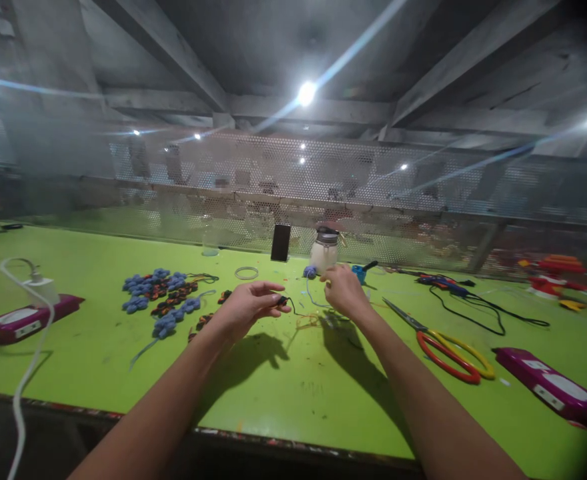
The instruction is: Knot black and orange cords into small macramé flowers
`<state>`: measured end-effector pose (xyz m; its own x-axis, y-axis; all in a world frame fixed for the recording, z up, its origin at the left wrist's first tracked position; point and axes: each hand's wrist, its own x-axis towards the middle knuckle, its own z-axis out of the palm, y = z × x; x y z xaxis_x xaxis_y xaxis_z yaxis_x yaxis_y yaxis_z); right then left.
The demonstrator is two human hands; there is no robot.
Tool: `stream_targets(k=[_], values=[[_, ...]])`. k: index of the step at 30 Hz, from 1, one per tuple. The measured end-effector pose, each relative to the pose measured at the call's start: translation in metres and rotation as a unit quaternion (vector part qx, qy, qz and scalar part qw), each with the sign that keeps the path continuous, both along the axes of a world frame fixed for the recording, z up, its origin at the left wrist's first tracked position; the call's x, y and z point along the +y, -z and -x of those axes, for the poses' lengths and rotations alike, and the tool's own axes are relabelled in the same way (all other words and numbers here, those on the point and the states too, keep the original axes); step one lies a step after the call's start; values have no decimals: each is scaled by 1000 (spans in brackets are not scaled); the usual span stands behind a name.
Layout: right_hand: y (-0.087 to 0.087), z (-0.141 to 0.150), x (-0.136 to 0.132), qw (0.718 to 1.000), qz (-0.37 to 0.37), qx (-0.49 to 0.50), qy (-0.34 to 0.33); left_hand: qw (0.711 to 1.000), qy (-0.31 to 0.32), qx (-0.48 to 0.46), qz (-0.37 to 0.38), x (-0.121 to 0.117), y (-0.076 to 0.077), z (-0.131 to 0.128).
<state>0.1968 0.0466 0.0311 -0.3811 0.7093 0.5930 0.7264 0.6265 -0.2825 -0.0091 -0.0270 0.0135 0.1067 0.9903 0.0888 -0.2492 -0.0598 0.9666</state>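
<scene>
My left hand (pixel 251 304) is closed, thumb against fingers, on a small dark crocheted piece (pixel 282 301) held above the green table. A dark strand (pixel 296 311) trails from it to the right. My right hand (pixel 342 288) hangs to the right with its fingers curled together; what they hold, if anything, I cannot make out. Near its fingertips sits a small blue-purple yarn ball (pixel 310 272). Left of my left hand lie several blue-purple flower-shaped crocheted pieces (pixel 166 323) and several black-and-orange ones (pixel 173 301), some with loose yarn tails.
Large scissors (pixel 448 353) with red and yellow handles lie right of my right forearm. Purple power strips (pixel 553 387) (pixel 23 321) rest at both sides. Behind my hands stand a lidded jar (pixel 324 252), a dark phone (pixel 280 243) and a clear cup (pixel 210 245). A blue corded tool (pixel 443 285) lies back right.
</scene>
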Motion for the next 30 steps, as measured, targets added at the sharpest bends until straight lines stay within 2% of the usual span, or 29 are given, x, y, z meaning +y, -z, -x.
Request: stream_targets(k=[3,5,7,8,10,12,14,21,27,30], values=[[2,12,-6,996,42,70,-33,1000,-2,16,8,-1,0,-2],[3,22,-15,988,91,86,-87,1000,-4,21,6,0,0,-2],[5,29,-24,968,165,92,-165,1000,-12,24,-5,1,2,-1],[6,31,-27,947,220,102,-211,999,-19,29,-11,1,2,0],[8,33,-31,885,334,158,-284,998,-38,44,-22,1,4,0],[9,33,-32,833,401,225,-307,997,-54,55,-32,0,4,0],[9,32,-32,824,407,262,-296,996,-61,54,-39,-1,2,-1],[6,32,-31,820,412,270,-291,995,-49,89,-13,-6,-5,-2],[5,34,-38,797,430,302,-298,993,-36,89,-66,-5,-1,1],[5,35,-39,781,448,325,-289,994,-6,59,-90,-4,1,2]])
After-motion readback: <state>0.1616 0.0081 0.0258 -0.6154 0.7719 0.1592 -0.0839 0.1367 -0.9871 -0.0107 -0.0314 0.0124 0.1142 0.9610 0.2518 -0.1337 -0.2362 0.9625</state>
